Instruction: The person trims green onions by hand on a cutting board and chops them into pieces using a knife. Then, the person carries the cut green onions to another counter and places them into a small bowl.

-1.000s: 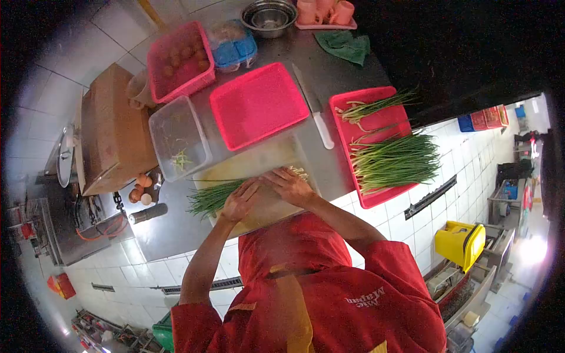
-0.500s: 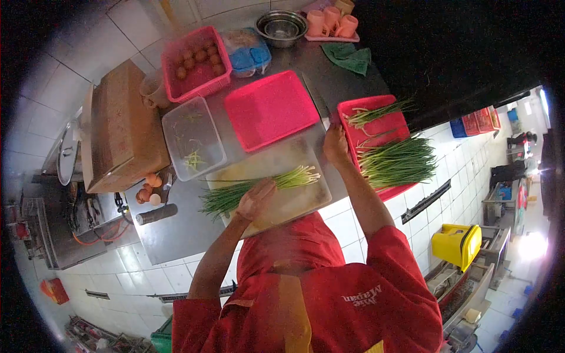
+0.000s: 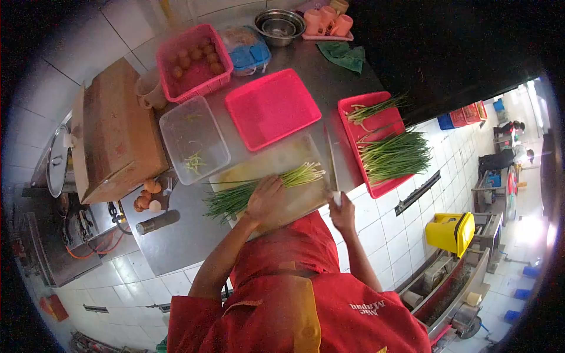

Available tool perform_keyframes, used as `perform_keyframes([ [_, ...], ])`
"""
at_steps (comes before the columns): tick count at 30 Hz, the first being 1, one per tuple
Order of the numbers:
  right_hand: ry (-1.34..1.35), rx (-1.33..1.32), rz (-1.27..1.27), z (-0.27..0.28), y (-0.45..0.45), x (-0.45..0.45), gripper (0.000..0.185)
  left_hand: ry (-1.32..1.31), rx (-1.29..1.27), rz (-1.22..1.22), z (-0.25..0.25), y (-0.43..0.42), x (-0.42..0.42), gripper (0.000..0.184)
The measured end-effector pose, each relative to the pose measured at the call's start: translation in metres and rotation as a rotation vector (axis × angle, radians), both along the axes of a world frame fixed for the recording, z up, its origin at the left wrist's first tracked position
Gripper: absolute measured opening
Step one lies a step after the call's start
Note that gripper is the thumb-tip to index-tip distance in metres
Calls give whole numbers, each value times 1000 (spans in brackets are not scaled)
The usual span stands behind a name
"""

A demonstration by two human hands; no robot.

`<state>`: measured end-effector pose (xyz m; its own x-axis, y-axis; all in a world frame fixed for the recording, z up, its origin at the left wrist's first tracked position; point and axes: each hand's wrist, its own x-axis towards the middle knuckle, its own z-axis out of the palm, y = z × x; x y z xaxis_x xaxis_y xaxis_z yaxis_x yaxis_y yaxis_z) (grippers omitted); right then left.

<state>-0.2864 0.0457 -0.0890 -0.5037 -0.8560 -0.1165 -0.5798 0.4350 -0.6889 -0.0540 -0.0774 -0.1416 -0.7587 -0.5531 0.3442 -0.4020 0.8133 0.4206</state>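
A bunch of spring onions [image 3: 301, 175] lies across the cutting board [image 3: 294, 150], white ends to the right and green tops to the left. My left hand [image 3: 266, 197] is pressed over the middle of the bunch, fingers curled round it. Just off the board's right edge, my right hand [image 3: 342, 213] grips a white-handled knife [image 3: 331, 154], its blade pointing away from me. Beyond it, a red tray [image 3: 384, 189] carries a thick pile of spring onions [image 3: 394, 156] and a smaller bunch [image 3: 374, 110].
Behind the board sit a pink tray [image 3: 273, 109] and a clear container [image 3: 194, 139] with a few pale trimmings. Farther back are a pink basket [image 3: 194, 88] of round brown items, metal bowls [image 3: 279, 27] and a green cloth [image 3: 342, 57]. Eggshells [image 3: 147, 196] and a cardboard box [image 3: 120, 135] are at left.
My right hand has come down toward me with the knife, from beside the red tray to the board's right edge. My left hand has shifted slightly right along the spring onions.
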Motion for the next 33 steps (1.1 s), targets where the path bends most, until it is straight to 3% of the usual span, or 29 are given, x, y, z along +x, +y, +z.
perform_keyframes([
  [3,-40,-65,-28,3,9,31,23,8,-50,9,-15,-1,-2,29],
  [9,-125,108,103,19,10,60,29,106,-11,12,-21,-5,-4,29],
  [16,-77,115,249,-12,13,65,20,115,-19,50,-8,-3,-2,24],
  [19,112,41,352,-6,13,67,20,129,-22,36,-3,-4,-3,23],
  [21,-71,255,211,7,6,70,21,142,-36,26,-4,-5,-4,22],
  [25,-5,265,285,25,6,77,22,159,-29,55,-11,-2,-5,21],
  [27,-97,357,121,29,5,82,24,173,10,58,-11,-2,-5,21],
  [33,-66,210,140,22,16,84,29,171,-27,63,-7,-4,-7,20],
])
